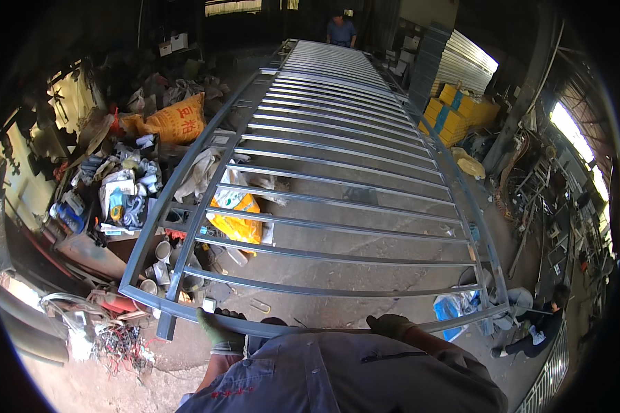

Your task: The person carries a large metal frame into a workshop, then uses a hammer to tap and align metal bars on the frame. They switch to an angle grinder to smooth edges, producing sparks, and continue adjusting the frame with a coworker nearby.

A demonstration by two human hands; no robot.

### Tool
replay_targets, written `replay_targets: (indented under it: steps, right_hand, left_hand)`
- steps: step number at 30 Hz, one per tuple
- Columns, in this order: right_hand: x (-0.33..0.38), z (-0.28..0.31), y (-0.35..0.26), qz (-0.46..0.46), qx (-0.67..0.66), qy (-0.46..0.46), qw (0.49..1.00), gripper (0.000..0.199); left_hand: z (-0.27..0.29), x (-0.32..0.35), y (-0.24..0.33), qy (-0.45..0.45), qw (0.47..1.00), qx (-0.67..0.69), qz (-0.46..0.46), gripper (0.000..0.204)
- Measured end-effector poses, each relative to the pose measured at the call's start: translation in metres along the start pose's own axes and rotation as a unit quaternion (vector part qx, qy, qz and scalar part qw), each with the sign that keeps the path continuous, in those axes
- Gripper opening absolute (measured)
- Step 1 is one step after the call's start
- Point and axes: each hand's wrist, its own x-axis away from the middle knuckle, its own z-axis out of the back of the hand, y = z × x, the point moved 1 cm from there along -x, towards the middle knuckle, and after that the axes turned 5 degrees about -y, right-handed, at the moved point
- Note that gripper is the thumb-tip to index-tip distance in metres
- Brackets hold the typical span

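Note:
A long metal frame point(274, 329) of grey square tube, with many crosswise bars, stretches away from my waist to the far end of the workshop. My left hand point(222, 335), in a dark green glove, wraps around its near end bar left of my body. Farther right, my right hand point(390, 326), gloved in the same way, closes on that bar too; part of its fingers is hidden. The near bar lies close against my grey work jacket point(310, 372). At the far end stands a person in blue point(341, 32), whose hands are too small to make out.
On the left are an orange sack point(179, 120), piled clutter point(120, 186) and tangled wires point(120, 347). A yellow bag point(235, 217) lies beneath the frame. Yellow boxes point(455, 113) stand at the right. Another person point(550, 322) is low at the lower right, near scrap metal.

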Motion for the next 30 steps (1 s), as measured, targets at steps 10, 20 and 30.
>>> replay_targets:
  steps: [10, 20, 30]
  right_hand:
    - [-0.217, 0.297, 0.104, -0.022, 0.050, -0.019, 0.998, 0.036]
    - [-0.397, 0.595, 0.192, -0.025, 0.003, -0.018, 1.000, 0.051]
    - [-0.575, 0.861, 0.355, 0.012, -0.016, -0.039, 0.999, 0.043]
  left_hand:
    - [-0.219, -0.284, -0.077, 0.010, 1.000, -0.001, -0.004, 0.066]
    - [-0.469, -0.531, -0.092, -0.006, 1.000, 0.024, -0.002, 0.067]
    - [-0.687, -0.775, -0.213, -0.009, 0.998, 0.015, -0.056, 0.059]
